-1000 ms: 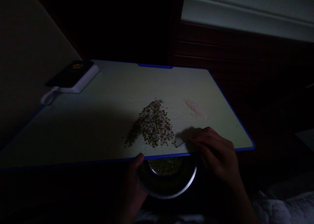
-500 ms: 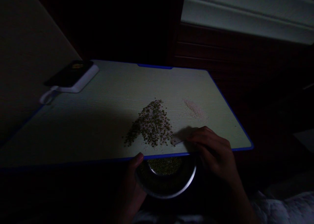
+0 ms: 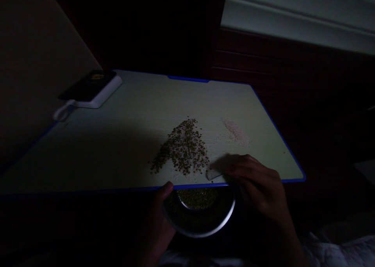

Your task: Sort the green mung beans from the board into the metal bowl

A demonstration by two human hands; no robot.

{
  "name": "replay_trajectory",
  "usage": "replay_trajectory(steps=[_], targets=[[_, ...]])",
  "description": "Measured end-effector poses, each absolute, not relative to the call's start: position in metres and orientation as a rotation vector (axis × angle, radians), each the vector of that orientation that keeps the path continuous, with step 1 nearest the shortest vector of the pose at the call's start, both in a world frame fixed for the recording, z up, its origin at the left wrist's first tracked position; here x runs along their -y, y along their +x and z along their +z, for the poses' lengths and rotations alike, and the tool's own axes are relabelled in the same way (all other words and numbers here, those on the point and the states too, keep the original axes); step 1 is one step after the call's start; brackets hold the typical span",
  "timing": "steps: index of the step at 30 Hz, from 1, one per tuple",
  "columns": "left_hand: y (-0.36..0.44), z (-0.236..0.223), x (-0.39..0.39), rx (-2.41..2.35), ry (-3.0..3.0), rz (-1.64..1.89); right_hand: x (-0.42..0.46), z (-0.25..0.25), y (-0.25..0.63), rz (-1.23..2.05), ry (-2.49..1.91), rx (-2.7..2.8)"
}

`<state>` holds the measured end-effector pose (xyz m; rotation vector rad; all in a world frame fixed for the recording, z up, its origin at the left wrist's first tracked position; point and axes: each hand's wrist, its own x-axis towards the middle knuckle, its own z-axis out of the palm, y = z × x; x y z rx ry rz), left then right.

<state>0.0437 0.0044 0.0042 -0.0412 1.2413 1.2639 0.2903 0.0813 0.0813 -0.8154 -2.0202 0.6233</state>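
My left hand [image 3: 162, 214] grips a metal bowl [image 3: 202, 235] by its left side, with the thumb up at the board's front edge. Small green beans [image 3: 199, 198], which look like mung beans, lie in the bowl, partly under the edge. My right hand [image 3: 259, 183] rests at the board's front right, its fingers closed on a small pale tool with a rounded end [image 3: 213, 175]; its handle is hidden. Left of that tool lies a heap of green beans mixed with pale grains [image 3: 186, 148]. A smaller pile of pale, rice-like grains [image 3: 236, 131] lies behind my right hand.
The pale board [image 3: 140, 99] has a blue rim. At its far left lies a dark-topped white device [image 3: 93, 89] with a looped strap [image 3: 63, 110]. Patterned fabric [image 3: 342, 251] shows at lower right. The scene is very dim.
The tool's tip has shifted slightly toward the board's front edge, and its pale rounded end now shows more clearly. A few beans lie near it. The left hand keeps its hold on the bowl.
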Motion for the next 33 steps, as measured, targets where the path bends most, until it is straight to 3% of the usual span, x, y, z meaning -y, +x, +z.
replay_trajectory(steps=[8, 14, 21, 33], targets=[[0.049, 0.019, -0.004, -1.292, -0.028, 1.252, -0.082, 0.08, 0.292, 0.694, -0.741, 1.995], [0.048, 0.016, -0.01, -1.274, -0.121, 1.202, -0.084, 0.081, 0.289, 0.591, -0.758, 2.062], [0.051, 0.024, -0.012, -1.246, -0.169, 1.21, -0.081, 0.078, 0.287, 0.433, -1.079, 1.876], [0.047, 0.016, -0.005, -1.271, -0.094, 1.235, -0.092, 0.083, 0.282, 0.331, -1.099, 1.906]])
